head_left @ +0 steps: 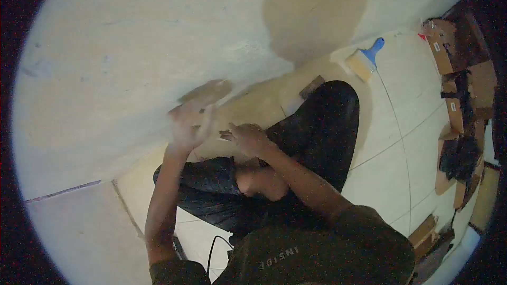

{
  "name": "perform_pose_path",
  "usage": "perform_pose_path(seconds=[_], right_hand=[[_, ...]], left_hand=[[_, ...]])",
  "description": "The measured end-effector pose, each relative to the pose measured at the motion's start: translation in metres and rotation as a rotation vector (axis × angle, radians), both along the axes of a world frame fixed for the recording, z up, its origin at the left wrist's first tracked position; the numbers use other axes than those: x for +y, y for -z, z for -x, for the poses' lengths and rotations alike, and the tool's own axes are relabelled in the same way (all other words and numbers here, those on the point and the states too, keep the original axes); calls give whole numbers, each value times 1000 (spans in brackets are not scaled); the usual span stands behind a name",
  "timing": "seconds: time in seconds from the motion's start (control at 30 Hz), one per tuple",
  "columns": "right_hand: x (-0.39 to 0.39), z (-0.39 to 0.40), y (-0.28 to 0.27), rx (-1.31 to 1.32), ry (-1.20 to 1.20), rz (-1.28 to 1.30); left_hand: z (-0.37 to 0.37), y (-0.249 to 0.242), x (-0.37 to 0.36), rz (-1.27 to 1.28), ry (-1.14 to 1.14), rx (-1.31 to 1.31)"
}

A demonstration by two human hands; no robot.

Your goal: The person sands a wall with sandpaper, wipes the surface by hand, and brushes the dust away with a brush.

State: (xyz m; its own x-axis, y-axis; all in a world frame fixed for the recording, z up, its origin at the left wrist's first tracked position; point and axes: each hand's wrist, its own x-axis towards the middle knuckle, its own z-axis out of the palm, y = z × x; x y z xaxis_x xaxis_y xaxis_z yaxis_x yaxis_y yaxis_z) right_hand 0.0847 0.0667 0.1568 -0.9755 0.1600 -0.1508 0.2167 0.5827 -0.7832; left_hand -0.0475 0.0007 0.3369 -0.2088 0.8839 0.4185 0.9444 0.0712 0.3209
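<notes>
My left hand (189, 124) is raised close to the pale wall, smeared by motion. Its thumb shows apart from the other fingers, and a dark shadow falls on the wall just above it. To its right, my right hand (249, 138) hovers over my folded legs with the fingers curled in and pressed together. Small dark shapes show at its fingertips; I cannot tell what they are. Between the wall and my raised knee (330, 121) lies a small brown block-like piece (311, 87), partly hidden by the knee.
A wide brush (364, 62) with a blue handle lies on the tiled floor (385, 142) near the wall (142, 31). Opened cardboard boxes (441, 53) and dark material line the right side. A thin black cable (211, 253) loops beside my body.
</notes>
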Motion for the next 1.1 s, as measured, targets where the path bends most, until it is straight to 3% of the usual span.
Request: perform_pose_path(seconds=[0.1, 0.2, 0.3, 0.43, 0.53, 0.6, 0.67, 0.73, 0.77, 0.83, 0.87, 0.9, 1.0, 1.1], right_hand=[[0, -1, -40, 16, 25, 38], [-15, -4, -28, -8, -51, 22], [-25, -12, -10, -26, -53, -61], [-9, -22, -24, 58, -42, -125], [23, -32, -29, 196, 148, 38], [51, -34, -56, -40, 166, 350], [69, -45, -84, -126, 113, -70], [97, -62, -75, -10, 168, -204], [125, -72, -82, -58, 20, -550], [174, -77, -132, -255, 391, -295], [208, -90, -125, -97, 484, -386], [278, -121, -63, -27, 495, -643], [408, -175, -27, -512, 319, -1163], [421, -192, -43, -499, 153, -1239]], left_hand=[[7, -9, -55, 150, -247, -117], [9, 40, -109, 146, -358, -78], [9, 84, -136, 443, -610, -234], [15, 86, -126, 219, -639, -307], [8, 72, -109, 148, -673, -443], [9, 81, -113, 150, -697, -454], [17, 99, -123, 208, -688, -448], [26, 103, -127, 277, -714, -451], [27, 102, -127, 311, -753, -464], [27, 94, -122, 309, -793, -537], [26, 86, -117, 270, -797, -602], [26, 83, -114, 231, -805, -668], [38, 127, -125, 170, -726, -520], [36, 111, -118, 307, -743, -594]])
